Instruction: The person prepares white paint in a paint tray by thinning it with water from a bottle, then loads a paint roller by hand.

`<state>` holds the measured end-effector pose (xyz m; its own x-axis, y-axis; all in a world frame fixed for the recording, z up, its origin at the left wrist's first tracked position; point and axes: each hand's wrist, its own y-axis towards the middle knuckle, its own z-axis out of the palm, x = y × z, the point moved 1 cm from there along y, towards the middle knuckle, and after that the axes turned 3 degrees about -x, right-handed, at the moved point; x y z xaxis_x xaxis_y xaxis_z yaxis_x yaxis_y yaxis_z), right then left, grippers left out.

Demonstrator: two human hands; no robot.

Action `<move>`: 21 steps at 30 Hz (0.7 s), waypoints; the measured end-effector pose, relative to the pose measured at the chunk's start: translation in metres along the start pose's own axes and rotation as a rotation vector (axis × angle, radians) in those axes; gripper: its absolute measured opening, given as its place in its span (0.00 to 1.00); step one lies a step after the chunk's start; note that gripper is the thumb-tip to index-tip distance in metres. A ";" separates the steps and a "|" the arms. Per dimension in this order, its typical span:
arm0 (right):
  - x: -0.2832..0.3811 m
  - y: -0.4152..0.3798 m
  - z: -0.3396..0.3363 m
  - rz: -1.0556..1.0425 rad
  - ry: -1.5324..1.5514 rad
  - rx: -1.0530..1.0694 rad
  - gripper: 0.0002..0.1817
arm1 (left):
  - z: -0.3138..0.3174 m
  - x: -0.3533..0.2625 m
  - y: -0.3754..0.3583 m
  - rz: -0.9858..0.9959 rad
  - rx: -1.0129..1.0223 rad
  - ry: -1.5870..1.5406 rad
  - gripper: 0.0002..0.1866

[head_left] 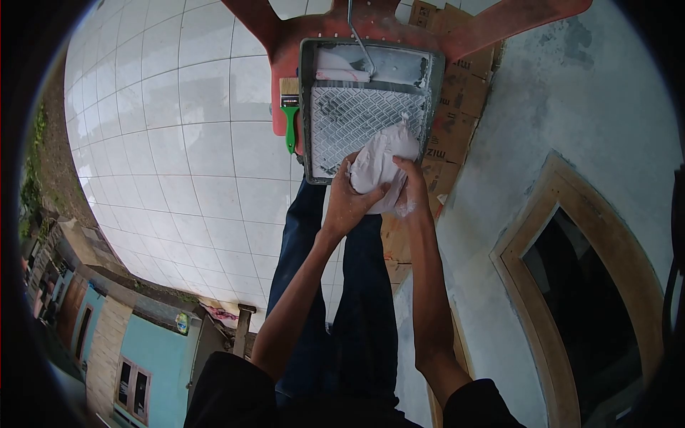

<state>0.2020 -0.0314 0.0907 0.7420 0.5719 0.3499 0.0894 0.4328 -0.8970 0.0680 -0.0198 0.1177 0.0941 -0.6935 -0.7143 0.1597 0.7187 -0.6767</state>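
A plump, crumpled white plastic bag [385,155] is held between my two hands over the near right part of a paint tray [307,121]. My left hand [351,203] grips its lower left side, thumb stretched across the front. On the right side, the fingers of my right hand [414,187] close on the bag, and white smears show near that wrist. What the bag contains is hidden. White paint coats the tray's ridged slope. A paint roller [342,74] lies in the tray's far end, its wire handle pointing away from me.
The tray rests on a red plastic chair [285,53]. Left of it lies a green-handled paintbrush [290,118]. Flattened cardboard [457,100] runs along the wall [492,171] at right, which has a wood-framed window [524,214]. White tiles [207,143] cover the floor.
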 end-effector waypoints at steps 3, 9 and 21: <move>0.002 0.003 0.000 -0.020 -0.052 0.014 0.28 | 0.003 0.002 0.001 -0.012 -0.007 -0.007 0.36; 0.011 0.003 -0.004 -0.033 -0.197 -0.020 0.29 | 0.012 0.001 -0.001 -0.031 -0.006 -0.023 0.32; 0.031 0.000 0.000 -0.126 -0.377 0.013 0.28 | 0.030 0.008 -0.006 -0.062 -0.082 -0.126 0.26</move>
<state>0.2251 -0.0135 0.1012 0.4293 0.7287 0.5335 0.1534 0.5233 -0.8382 0.0974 -0.0311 0.1212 0.2104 -0.7334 -0.6464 0.0883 0.6728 -0.7346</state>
